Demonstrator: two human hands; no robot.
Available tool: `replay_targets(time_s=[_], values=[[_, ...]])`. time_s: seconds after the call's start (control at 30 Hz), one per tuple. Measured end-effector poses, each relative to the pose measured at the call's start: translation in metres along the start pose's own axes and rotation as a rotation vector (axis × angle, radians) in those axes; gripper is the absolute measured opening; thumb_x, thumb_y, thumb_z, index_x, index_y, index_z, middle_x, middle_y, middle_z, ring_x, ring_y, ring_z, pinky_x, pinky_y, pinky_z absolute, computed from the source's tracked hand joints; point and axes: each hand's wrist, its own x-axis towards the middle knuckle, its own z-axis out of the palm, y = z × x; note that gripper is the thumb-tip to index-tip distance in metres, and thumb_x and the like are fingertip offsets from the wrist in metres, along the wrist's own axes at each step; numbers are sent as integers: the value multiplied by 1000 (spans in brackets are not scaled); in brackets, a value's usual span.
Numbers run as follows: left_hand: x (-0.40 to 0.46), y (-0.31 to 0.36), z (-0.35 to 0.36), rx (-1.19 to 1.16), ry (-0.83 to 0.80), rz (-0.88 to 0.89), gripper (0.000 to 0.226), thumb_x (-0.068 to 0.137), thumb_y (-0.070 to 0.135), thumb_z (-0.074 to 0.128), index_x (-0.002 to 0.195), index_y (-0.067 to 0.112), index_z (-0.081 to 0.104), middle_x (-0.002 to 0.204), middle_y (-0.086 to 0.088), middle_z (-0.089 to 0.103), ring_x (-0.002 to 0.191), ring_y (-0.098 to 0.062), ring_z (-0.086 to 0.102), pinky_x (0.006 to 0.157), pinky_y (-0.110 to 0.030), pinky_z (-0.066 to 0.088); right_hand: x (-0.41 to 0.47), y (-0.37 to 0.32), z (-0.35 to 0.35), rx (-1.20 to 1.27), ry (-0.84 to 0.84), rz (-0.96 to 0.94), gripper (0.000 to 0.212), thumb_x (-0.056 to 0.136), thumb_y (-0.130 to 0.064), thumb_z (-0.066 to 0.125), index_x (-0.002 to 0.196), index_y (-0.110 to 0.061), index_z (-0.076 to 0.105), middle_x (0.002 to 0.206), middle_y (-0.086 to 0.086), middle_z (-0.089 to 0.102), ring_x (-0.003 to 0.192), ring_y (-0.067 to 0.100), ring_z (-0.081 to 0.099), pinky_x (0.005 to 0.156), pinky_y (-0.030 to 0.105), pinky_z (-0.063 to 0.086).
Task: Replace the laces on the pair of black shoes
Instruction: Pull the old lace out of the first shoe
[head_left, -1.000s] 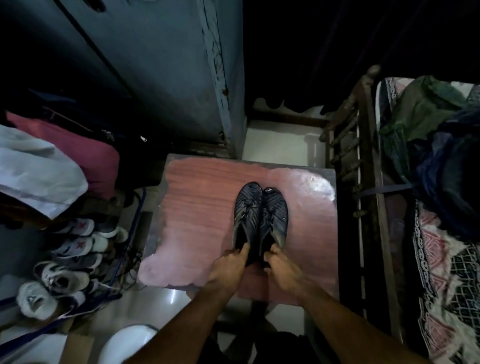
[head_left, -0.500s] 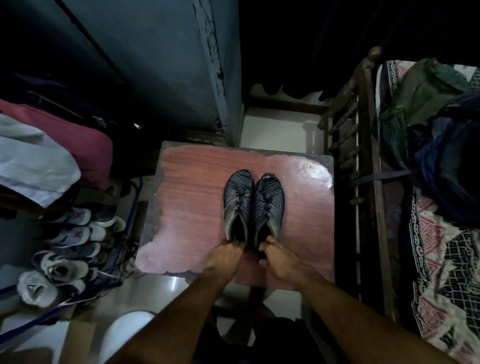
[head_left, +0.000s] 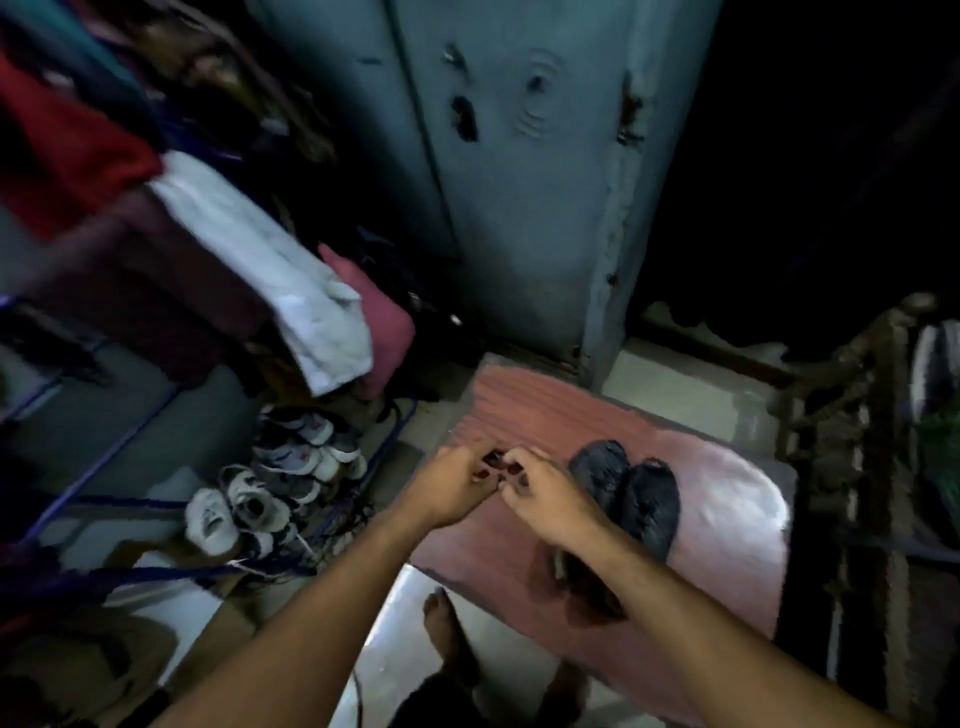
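Observation:
The pair of black shoes lies side by side on the reddish table, toes pointing away; my right forearm covers the heels. My left hand and my right hand meet over the table's left part, left of the shoes, not touching them. Their fingertips are curled toward each other around small dark spots. The blur hides whether that is a lace or just shadow.
A low rack of several pale shoes stands left of the table, with hanging clothes, a white one among them, above it. A blue-grey metal cabinet is behind the table, a wooden bed frame to its right. A bare foot rests on the floor below.
Both hands have left the shoes' heels and moved up and left, meeting over the table's left part. The view has swung left; the shoes stay put.

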Motion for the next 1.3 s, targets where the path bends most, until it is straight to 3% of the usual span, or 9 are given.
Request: replay_targets(time_s=[0.17, 0.3, 0.57, 0.67, 0.83, 0.93, 1.0, 1.17, 1.3], values=[[-82, -20, -132, -74, 353, -90, 31, 94, 24, 72, 125, 23, 66, 110, 8, 72, 94, -3, 71, 81, -19, 54, 35, -125, -4, 31, -22, -318, 26, 91, -24, 71, 116, -18, 65, 110, 1, 62, 99, 18, 63, 91, 34, 49], [-169, -43, -211, -25, 624, -206, 31, 96, 30, 71, 125, 27, 65, 111, 12, 71, 92, 2, 68, 82, -22, 55, 50, -219, 12, 5, -94, -525, 26, 92, -25, 71, 116, -17, 66, 106, -5, 62, 98, 11, 61, 89, 26, 47], [-259, -110, -296, 121, 1020, -380, 20, 94, 20, 68, 113, 26, 69, 99, 17, 71, 91, -1, 67, 87, -34, 56, 73, -345, 65, -62, -200, -676, 30, 94, -41, 67, 119, -27, 58, 108, -8, 56, 98, 12, 58, 89, 32, 49], [-257, -142, -319, 274, 1009, -392, 30, 90, 15, 68, 118, 25, 65, 110, 10, 68, 100, -11, 67, 87, -41, 56, 93, -373, 82, -98, -212, -657, 43, 93, -45, 67, 128, -26, 53, 116, -6, 56, 104, 15, 57, 93, 34, 49], [-230, -186, -367, 523, 812, -412, 71, 86, 7, 67, 149, 29, 42, 150, 4, 44, 127, -24, 54, 94, -45, 52, 133, -413, 103, -141, -263, -554, 78, 94, -48, 65, 156, -15, 30, 155, 5, 37, 142, 22, 42, 114, 40, 39], [-206, -216, -394, 615, 605, -369, 100, 80, -2, 63, 161, 33, 16, 168, 1, 18, 145, -28, 36, 103, -49, 49, 159, -436, 114, -151, -272, -480, 81, 95, -46, 63, 157, -10, 24, 160, 9, 30, 146, 26, 37, 115, 37, 36], [-193, -225, -407, 662, 484, -320, 101, 85, -2, 62, 163, 35, 9, 171, 3, 11, 152, -25, 26, 110, -49, 45, 174, -448, 123, -160, -268, -442, 76, 95, -44, 64, 153, -10, 30, 155, 11, 34, 143, 28, 40, 111, 37, 38], [-187, -242, -413, 725, 489, -183, 83, 87, -1, 62, 159, 28, 32, 159, -7, 44, 147, -21, 40, 109, -40, 46, 199, -461, 148, -153, -260, -385, 69, 92, -40, 66, 147, -9, 37, 144, 12, 42, 134, 31, 48, 106, 40, 44], [-202, -260, -409, 757, 643, -66, 61, 81, 14, 75, 139, 24, 59, 132, -3, 67, 118, -24, 65, 78, -39, 61, 202, -468, 163, -76, -263, -409, 67, 91, -33, 67, 148, -14, 37, 145, 9, 44, 134, 27, 49, 106, 37, 43]])
